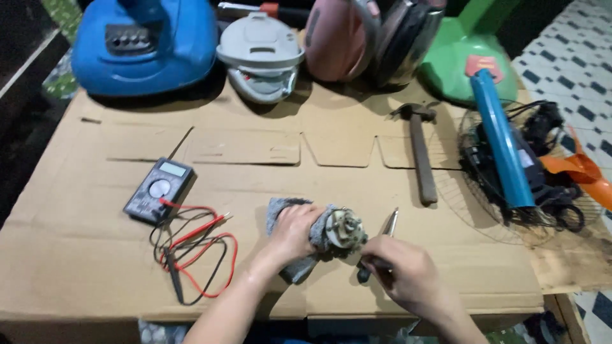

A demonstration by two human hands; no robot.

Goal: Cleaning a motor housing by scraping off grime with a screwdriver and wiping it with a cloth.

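Right hand (401,271) pinching pliers (382,239), left hand (294,230) clasping grey-cloth-wrapped, metal-faced small motor (344,230).

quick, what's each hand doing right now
Left hand: closed on a grey cloth around a small motor part.
Right hand: closed on a pointed tool.

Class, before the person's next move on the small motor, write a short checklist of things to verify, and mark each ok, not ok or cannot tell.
1. Left hand steadies small motor through grey cloth: ok.
2. Right hand grips a tool: ok.
3. Which tool it is: cannot tell, mostly hidden.
4. Multimeter leads lie apart from the motor: ok.
5. Hammer lies away from both hands: ok.
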